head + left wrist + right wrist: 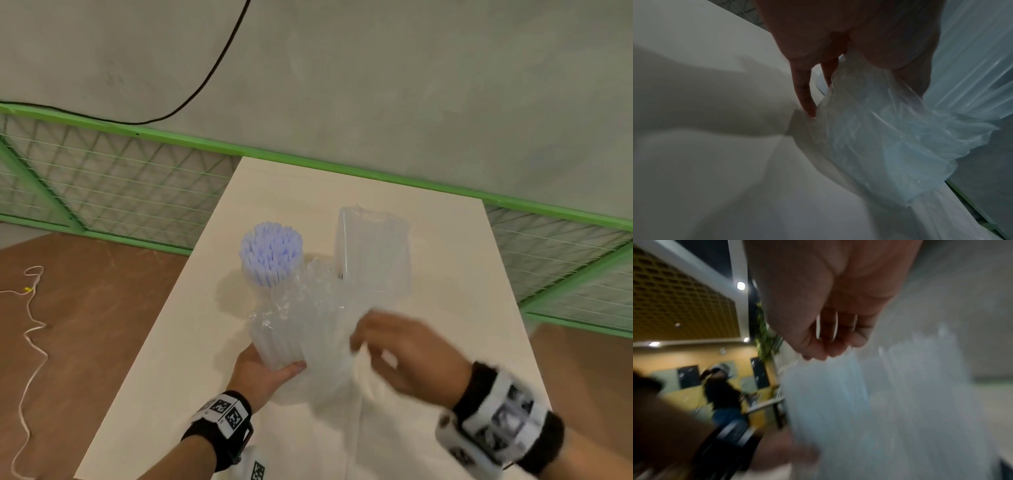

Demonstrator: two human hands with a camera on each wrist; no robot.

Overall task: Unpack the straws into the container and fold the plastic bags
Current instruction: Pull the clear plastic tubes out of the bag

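Observation:
A clear container [257, 279] stands on the cream table [455, 284], filled with upright lilac straws [271, 248]. Just in front of it my left hand [269, 373] grips the lower end of a bundle of clear straws [275, 339], which is still wrapped in a crinkled plastic bag [322, 329]. The left wrist view shows my fingers [803, 91] curled round that bag [879, 133]. My right hand [387, 342] is blurred; its curled fingers pinch the loose plastic on the bag's right side. In the right wrist view my fingertips [818, 353] touch the bag [838, 402].
A second clear pack of straws [375, 250] sits behind the bag, right of the container. A green mesh fence [102, 185] borders the table's far edge. A white cord [30, 325] lies on the brown floor at left. A person [721, 389] stands in the background.

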